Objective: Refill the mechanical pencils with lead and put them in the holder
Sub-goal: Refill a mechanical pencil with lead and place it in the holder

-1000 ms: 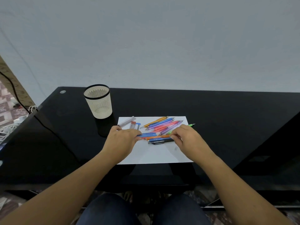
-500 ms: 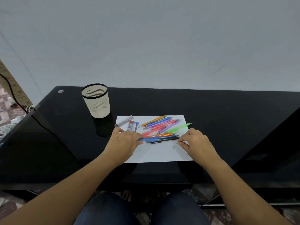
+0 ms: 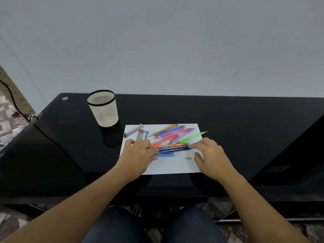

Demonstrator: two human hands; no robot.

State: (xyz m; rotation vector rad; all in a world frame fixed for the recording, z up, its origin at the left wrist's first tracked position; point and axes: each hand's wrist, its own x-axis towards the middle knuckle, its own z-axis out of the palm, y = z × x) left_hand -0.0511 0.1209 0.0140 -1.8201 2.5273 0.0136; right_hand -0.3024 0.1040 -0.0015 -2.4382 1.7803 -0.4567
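Several coloured mechanical pencils [image 3: 172,135] lie bunched on a white paper sheet [image 3: 168,166]. My left hand [image 3: 138,154] lies over their left ends, its fingertips touching a blue pencil [image 3: 165,155] that sits apart, nearer me. The index fingertip of my right hand [image 3: 211,157] touches the right end of a dark pencil [image 3: 175,149], with the thumb held apart. A small grey piece [image 3: 189,157] lies on the paper by that thumb. A grey lead case [image 3: 133,132] and two lead tubes [image 3: 142,135] lie at the sheet's far left. The cream slotted holder [image 3: 103,109] stands upright, far left of the sheet.
The sheet lies on a glossy black table [image 3: 245,130] that backs onto a pale wall. A green pencil [image 3: 192,137] pokes over the sheet's right edge. A black cable [image 3: 10,95] and floor clutter are off the table's left edge. My knees are below the near edge.
My right hand has slid right and toward me, off the pencil bunch. The blue pencil now lies apart near my left fingertips. A small grey piece shows on the paper.
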